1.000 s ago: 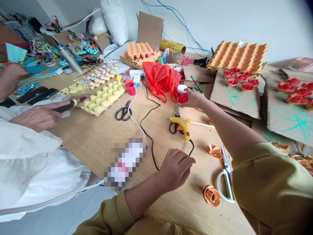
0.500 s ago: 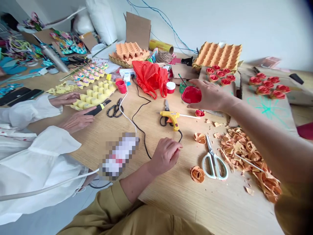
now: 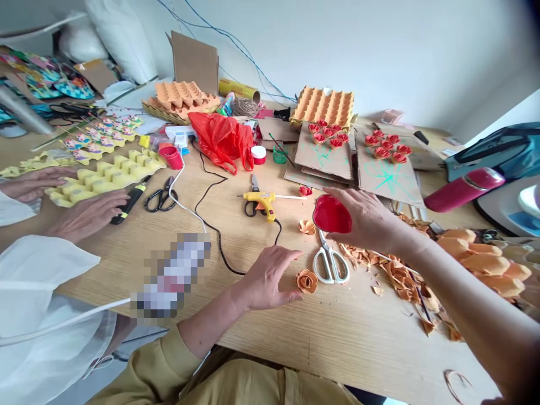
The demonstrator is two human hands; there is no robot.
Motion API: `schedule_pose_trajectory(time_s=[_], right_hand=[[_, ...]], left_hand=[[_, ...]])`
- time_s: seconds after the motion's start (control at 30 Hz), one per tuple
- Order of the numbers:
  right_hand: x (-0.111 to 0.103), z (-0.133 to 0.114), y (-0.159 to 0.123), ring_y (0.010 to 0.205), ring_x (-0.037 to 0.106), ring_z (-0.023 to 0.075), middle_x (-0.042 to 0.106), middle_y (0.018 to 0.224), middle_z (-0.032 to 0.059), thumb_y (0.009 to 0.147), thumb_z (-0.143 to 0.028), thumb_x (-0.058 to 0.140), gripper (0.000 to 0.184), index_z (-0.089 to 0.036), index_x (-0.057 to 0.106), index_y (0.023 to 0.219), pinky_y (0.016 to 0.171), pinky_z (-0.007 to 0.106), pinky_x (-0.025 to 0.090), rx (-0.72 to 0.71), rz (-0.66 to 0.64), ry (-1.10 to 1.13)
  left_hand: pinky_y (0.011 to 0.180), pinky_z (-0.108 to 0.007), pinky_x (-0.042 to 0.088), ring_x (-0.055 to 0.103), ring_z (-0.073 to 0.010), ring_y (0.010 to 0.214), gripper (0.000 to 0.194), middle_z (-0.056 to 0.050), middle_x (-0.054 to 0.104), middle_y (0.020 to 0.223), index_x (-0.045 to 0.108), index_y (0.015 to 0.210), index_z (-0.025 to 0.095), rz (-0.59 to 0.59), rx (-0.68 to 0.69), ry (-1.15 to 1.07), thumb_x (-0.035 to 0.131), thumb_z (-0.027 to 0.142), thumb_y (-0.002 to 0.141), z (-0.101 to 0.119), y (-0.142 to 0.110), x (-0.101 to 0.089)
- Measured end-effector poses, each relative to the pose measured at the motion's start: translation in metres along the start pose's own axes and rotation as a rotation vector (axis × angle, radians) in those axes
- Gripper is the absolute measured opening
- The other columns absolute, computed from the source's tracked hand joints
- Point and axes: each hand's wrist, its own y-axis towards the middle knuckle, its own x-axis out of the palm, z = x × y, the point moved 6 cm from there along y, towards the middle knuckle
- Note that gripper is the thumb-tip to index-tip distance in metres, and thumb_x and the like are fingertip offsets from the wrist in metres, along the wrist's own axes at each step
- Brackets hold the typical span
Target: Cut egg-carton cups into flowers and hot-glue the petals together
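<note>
My right hand (image 3: 367, 220) grips the rim of a small dish of red paint (image 3: 332, 215), held over the tips of the white-handled scissors (image 3: 331, 264). Thumb and fingers of my left hand (image 3: 272, 278) are spread apart, with nothing between them. Just right of that hand lies an orange rose (image 3: 306, 281) of cut carton. A smaller orange flower (image 3: 307, 227) sits near the dish, and a red-painted rose (image 3: 305, 190) lies behind it. A yellow glue gun (image 3: 262, 199) rests on black scissors (image 3: 250, 210) in the middle of the table.
Carton scraps (image 3: 400, 278) and orange carton cups (image 3: 485, 259) lie at the right. Red roses stand on cardboard sheets (image 3: 390, 177). A pink bottle (image 3: 464, 190) is beyond. At the left, a co-worker's hands (image 3: 90, 212) touch a yellow egg carton (image 3: 112, 175) and a cutter knife (image 3: 130, 203).
My right hand has brought the paint dish nearer, over the scissors. My left hand has opened and reached toward the orange rose. The view has turned right.
</note>
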Motion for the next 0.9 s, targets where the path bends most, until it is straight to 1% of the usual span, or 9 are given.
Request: schedule_pose_trajectory(time_s=[0.1,0.17,0.27,0.33,0.43,0.53,0.63,0.77,0.9], right_hand=[[0.01,-0.008,-0.024,0.112,0.06,0.0379,0.061,0.128,0.0158,0.075,-0.055,0.072,0.091,-0.025,0.033,0.152,0.097,0.053,0.047,0.011,-0.019,0.019],[0.016,-0.016,-0.036,0.117,0.058,0.038,0.06,0.131,0.0163,0.075,-0.051,0.072,0.091,-0.025,0.032,0.153,0.101,0.053,0.045,-0.013,-0.004,0.039],[0.027,-0.025,-0.048,0.117,0.059,0.0362,0.061,0.13,0.0155,0.077,-0.045,0.071,0.088,-0.025,0.032,0.153,0.102,0.053,0.044,-0.019,0.003,0.065],[0.034,-0.029,-0.053,0.115,0.06,0.0357,0.062,0.128,0.0154,0.077,-0.044,0.072,0.086,-0.024,0.033,0.151,0.102,0.053,0.045,-0.008,0.002,0.081],[0.042,-0.035,-0.057,0.116,0.059,0.0358,0.062,0.13,0.0152,0.075,-0.044,0.073,0.088,-0.025,0.033,0.151,0.102,0.053,0.044,0.003,0.002,0.106],[0.05,-0.043,-0.056,0.118,0.058,0.0351,0.06,0.132,0.0157,0.075,-0.042,0.073,0.088,-0.023,0.033,0.151,0.106,0.052,0.042,-0.007,0.009,0.133],[0.057,-0.052,-0.053,0.119,0.058,0.0347,0.06,0.132,0.0159,0.073,-0.041,0.075,0.089,-0.021,0.035,0.15,0.107,0.051,0.041,-0.017,0.001,0.158],[0.064,-0.068,-0.047,0.121,0.056,0.036,0.059,0.136,0.0162,0.072,-0.04,0.077,0.091,-0.02,0.035,0.151,0.108,0.053,0.04,-0.029,-0.017,0.19],[0.072,-0.078,-0.044,0.122,0.056,0.0369,0.059,0.137,0.0146,0.074,-0.044,0.076,0.088,-0.022,0.037,0.15,0.106,0.053,0.042,-0.027,-0.052,0.215]], left_hand=[[0.101,-0.048,0.044,0.06,-0.0318,0.115,0.091,-0.015,0.064,0.128,0.037,0.143,0.019,-0.044,-0.026,0.013,0.077,0.06,0.073,0.009,0.003,0.017],[0.096,-0.047,0.047,0.063,-0.0312,0.11,0.093,-0.013,0.066,0.123,0.034,0.144,0.021,-0.028,-0.095,0.014,0.083,0.051,0.071,0.011,0.005,0.027],[0.092,-0.046,0.05,0.066,-0.0292,0.104,0.084,-0.009,0.068,0.115,0.035,0.141,0.023,-0.012,-0.159,0.015,0.084,0.032,0.073,0.012,0.005,0.04],[0.091,-0.044,0.05,0.066,-0.0282,0.103,0.075,-0.008,0.069,0.112,0.038,0.137,0.024,-0.001,-0.164,0.027,0.081,0.023,0.075,0.012,0.003,0.043],[0.089,-0.043,0.052,0.067,-0.0276,0.102,0.064,-0.009,0.069,0.112,0.044,0.128,0.022,0.05,-0.179,0.075,0.079,0.018,0.075,0.008,-0.006,0.038],[0.084,-0.042,0.053,0.069,-0.0271,0.095,0.056,-0.008,0.07,0.109,0.047,0.119,0.022,0.127,-0.251,0.152,0.079,0.018,0.074,0.002,-0.019,0.025],[0.083,-0.041,0.053,0.068,-0.0266,0.097,0.056,-0.007,0.07,0.109,0.047,0.118,0.023,0.158,-0.285,0.182,0.079,0.016,0.073,0.001,-0.031,0.017],[0.084,-0.041,0.053,0.068,-0.0259,0.097,0.059,-0.006,0.069,0.107,0.045,0.118,0.023,0.185,-0.316,0.191,0.08,0.014,0.072,0.003,-0.043,0.009],[0.085,-0.041,0.053,0.068,-0.0258,0.096,0.065,-0.006,0.069,0.109,0.045,0.121,0.023,0.205,-0.343,0.188,0.082,0.011,0.069,0.004,-0.052,0.004]])
